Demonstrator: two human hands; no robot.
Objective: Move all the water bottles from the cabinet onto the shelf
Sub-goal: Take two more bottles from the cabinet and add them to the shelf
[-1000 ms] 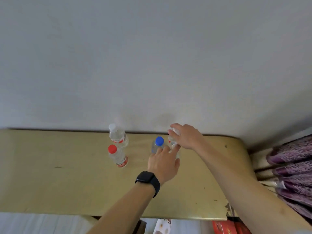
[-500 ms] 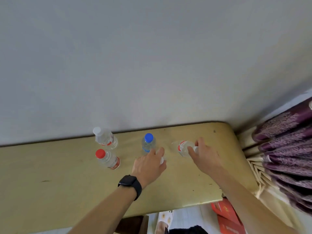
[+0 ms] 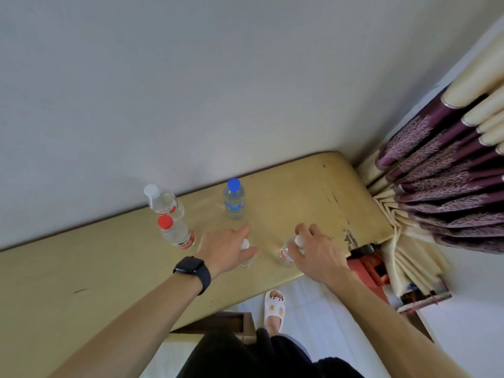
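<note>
The pale wall (image 3: 191,91) runs along the back edge of the yellow tabletop (image 3: 81,268), which lies bare to the left and at its rounded right corner beside the purple curtain (image 3: 441,181). Near the front edge, the left grip (image 3: 229,249) curls over the left bottle (image 3: 246,245) and the right grip (image 3: 316,252) wraps the right bottle (image 3: 286,253). Behind them stand the blue-capped bottle (image 3: 234,199), red-capped bottle (image 3: 176,233) and white-capped bottle (image 3: 163,201).

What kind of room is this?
Probably a room in someone's home, maybe a bedroom. A purple patterned curtain hangs in the corner, a yellowish cabinet top stands against a plain wall, and a white slipper is on the floor.
</note>
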